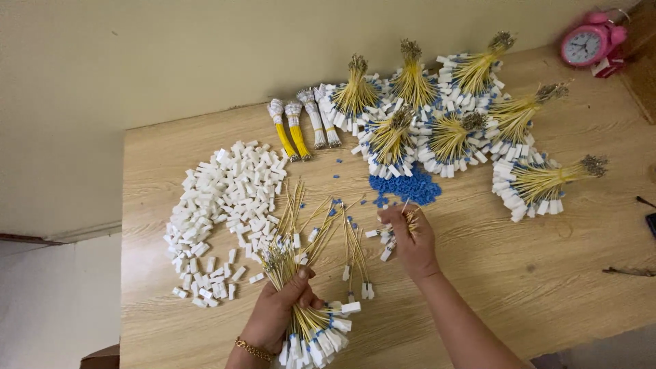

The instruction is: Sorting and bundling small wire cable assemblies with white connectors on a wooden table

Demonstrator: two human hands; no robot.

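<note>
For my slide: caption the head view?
Left hand grips yellow wire bundle; right hand holds wires near blue pieces.

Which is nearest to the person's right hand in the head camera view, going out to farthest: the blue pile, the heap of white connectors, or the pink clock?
From the right hand:
1. Blue pile, just above the hand.
2. Heap of white connectors, off to the left on the table.
3. Pink clock, at the far right corner.

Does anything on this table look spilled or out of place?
Mostly tidy. A few small blue plastic beads lie strewn away from the main blue bead pile, and some loose yellow wires with white connectors lie fanned on the wooden table between the hands.
</note>
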